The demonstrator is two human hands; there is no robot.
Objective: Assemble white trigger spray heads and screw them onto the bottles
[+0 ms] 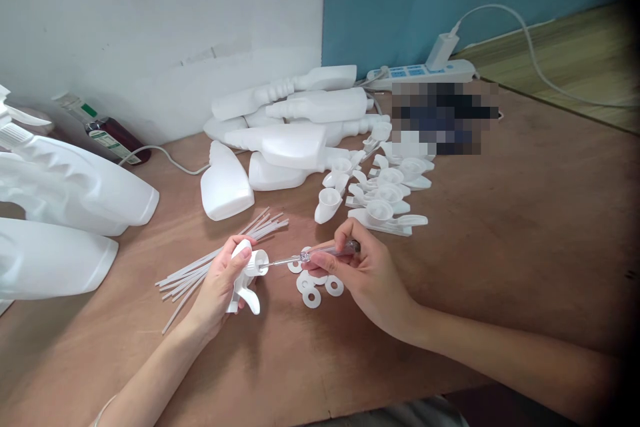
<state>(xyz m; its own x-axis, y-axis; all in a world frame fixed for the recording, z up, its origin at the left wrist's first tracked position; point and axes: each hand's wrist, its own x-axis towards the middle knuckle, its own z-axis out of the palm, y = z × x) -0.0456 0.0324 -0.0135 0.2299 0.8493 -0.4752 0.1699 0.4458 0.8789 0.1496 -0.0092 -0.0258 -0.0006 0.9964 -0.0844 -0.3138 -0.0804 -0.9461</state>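
My left hand [223, 283] is closed around a white trigger spray head [246, 280], its round collar turned to the right and its trigger hanging down. In my right hand [367, 267] is a screwdriver [330, 250] with a clear handle and a dark end. The screwdriver's thin metal shaft points left, and its tip reaches into the opening of the collar. Below the shaft, several flat white ring washers [311, 297] lie on the table. Behind my left hand rests a bundle of thin white tubes [200, 265].
White bottles [295, 147] are piled at the back, and more spray heads [383, 210] lie right of them. Bottles with sprayers [85, 180] lie at the left, near a dark red bottle [117, 137]. A power strip [415, 72] with a cable sits at the back right.
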